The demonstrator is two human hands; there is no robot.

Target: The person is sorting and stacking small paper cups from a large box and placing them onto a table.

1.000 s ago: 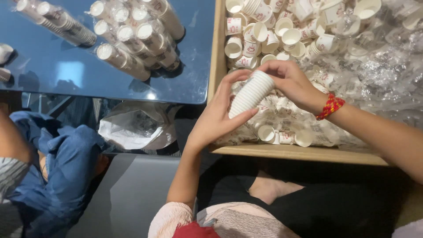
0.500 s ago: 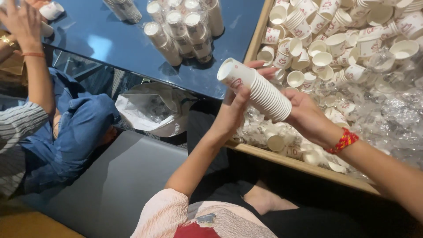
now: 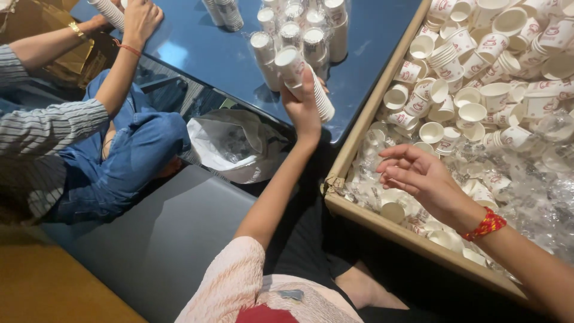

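My left hand (image 3: 304,106) grips a stack of nested white paper cups (image 3: 306,81) and holds it tilted over the edge of the blue table (image 3: 197,45), close to several other cup stacks (image 3: 302,33) standing there. My right hand (image 3: 421,179) hovers with its fingers spread and nothing in it, above the wooden box (image 3: 359,212) filled with several loose paper cups (image 3: 472,72) and clear plastic wrap (image 3: 538,185).
Another person in a striped sleeve and blue jeans (image 3: 113,161) sits at the left, a hand (image 3: 140,21) on a cup stack at the table's far corner. A white plastic bag (image 3: 230,146) lies below the table edge. A grey surface (image 3: 155,239) lies at my left.
My left hand has carried the cup stack away from the box to the blue table. My right hand has let go of the stack and stays over the box.
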